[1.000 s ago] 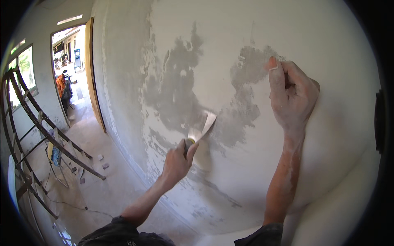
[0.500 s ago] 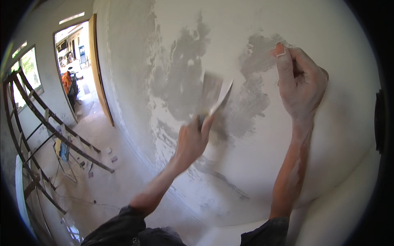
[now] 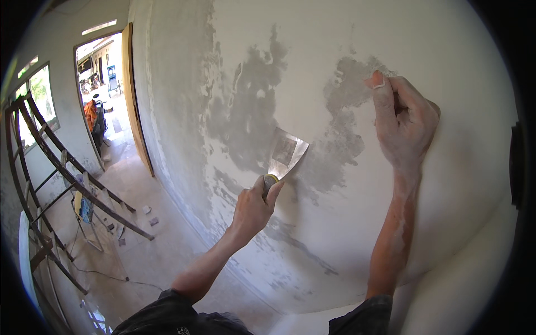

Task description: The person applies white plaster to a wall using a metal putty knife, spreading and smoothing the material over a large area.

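My left hand [image 3: 254, 211] is closed around the handle of a putty knife [image 3: 286, 152], its wide metal blade pointing up against or just in front of the white wall [image 3: 329, 240]. Grey patches [image 3: 248, 109] show through the white coat beside the blade. Farther right and higher, my right hand [image 3: 410, 120] is closed, thumb against bent fingers, at the edge of another grey patch [image 3: 349, 89]. Whitish dust covers this hand. A reddish tip shows at the thumb; whatever the fingers may hold is hidden.
A dark metal ladder-like frame [image 3: 84, 192] stands at the left. Behind it are a small stand with a blue and yellow item [image 3: 84, 206], scraps [image 3: 153, 221] and a cable [image 3: 127, 278] on the floor. A wooden door [image 3: 134, 100] stands open to a bright outdoor area.
My left hand has moved down and slightly left with the putty knife, whose blade has turned to show its broad face. My right hand has shifted slightly down and left, still closed.
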### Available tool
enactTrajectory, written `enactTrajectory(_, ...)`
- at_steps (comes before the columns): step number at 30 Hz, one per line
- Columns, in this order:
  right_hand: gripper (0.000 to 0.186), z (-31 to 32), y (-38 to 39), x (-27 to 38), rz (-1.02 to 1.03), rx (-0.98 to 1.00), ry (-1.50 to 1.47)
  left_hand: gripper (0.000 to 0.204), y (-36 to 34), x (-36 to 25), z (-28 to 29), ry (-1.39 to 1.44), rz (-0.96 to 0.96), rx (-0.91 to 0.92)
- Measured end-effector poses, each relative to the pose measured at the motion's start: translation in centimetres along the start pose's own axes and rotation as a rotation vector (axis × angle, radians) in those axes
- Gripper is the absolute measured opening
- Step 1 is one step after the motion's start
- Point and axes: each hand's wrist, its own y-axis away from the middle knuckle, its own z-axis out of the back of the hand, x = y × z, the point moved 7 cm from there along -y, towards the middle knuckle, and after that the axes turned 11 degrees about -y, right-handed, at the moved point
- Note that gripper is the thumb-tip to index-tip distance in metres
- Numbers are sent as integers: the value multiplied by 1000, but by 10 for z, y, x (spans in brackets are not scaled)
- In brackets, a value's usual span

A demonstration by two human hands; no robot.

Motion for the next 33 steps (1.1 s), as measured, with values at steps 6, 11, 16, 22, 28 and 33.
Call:
enactTrajectory(6, 26, 1, 0, 3, 41, -12, 2, 39, 15, 1, -10, 29, 6, 0)
enactTrajectory(11, 25, -3, -1, 2, 40, -10, 1, 39, -40, -56, 32, 68, -17, -48)
enactTrajectory(16, 24, 2, -2, 3, 2, -26, -60, 41, -6, -15, 9, 1, 27, 16)
enactTrajectory(22, 24, 2, -2, 4, 21, -9, -28, 42, 9, 0, 18, 9, 75, 184)
enactTrajectory(28, 23, 1, -3, 9, 59, -23, -31, 46, 24, -10, 4, 472, 140, 420)
enactTrajectory(33, 23, 5, -2, 8, 80, -19, -9, 46, 30, -16, -5, 363, 176, 334)
